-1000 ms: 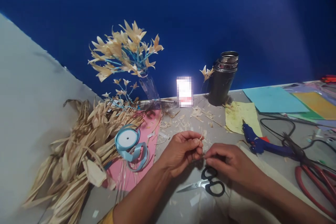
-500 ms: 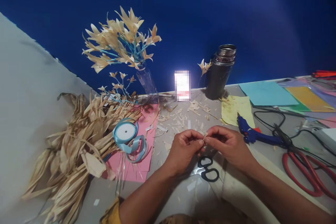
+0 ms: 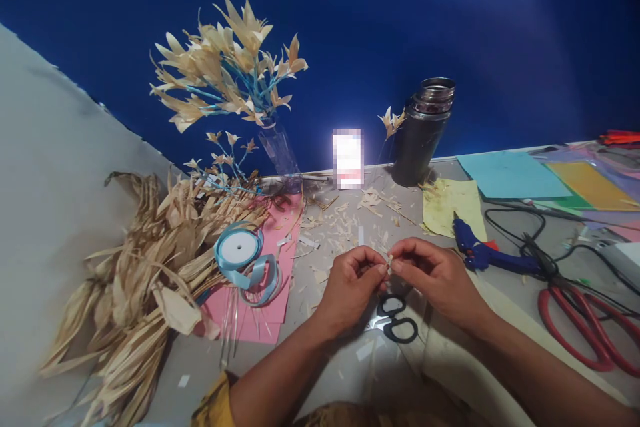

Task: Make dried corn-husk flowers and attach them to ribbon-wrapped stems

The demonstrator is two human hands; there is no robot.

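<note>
Right between the fingertips sits a small pale piece [image 3: 391,261], pinched narrowly by thumb and forefinger of both the left hand [image 3: 350,287] and the right hand [image 3: 440,280], which come together just above the table [image 3: 200,347]. Exactly what it is cannot be told at this size; it looks like dried plant matter. The step in hand seems to be fine fingertip handling of it, and the next move, by my judgement, calls for a light, steady pinch, since so slight a scrap could tear or slip. Just below the hands, black-handled scissors [image 3: 386,326] lie unheld, their blades partly hidden by the left forearm. Farther left, a ribbon spool [image 3: 239,247] rests over pink paper [image 3: 255,332], beside heaped dried husks [image 3: 145,273]. Rightward lie a blue glue gun [image 3: 480,255] and red-handled shears [image 3: 587,320]. Behind, pale flowers [image 3: 225,77] stand in a clear bottle [image 3: 280,150].
</note>
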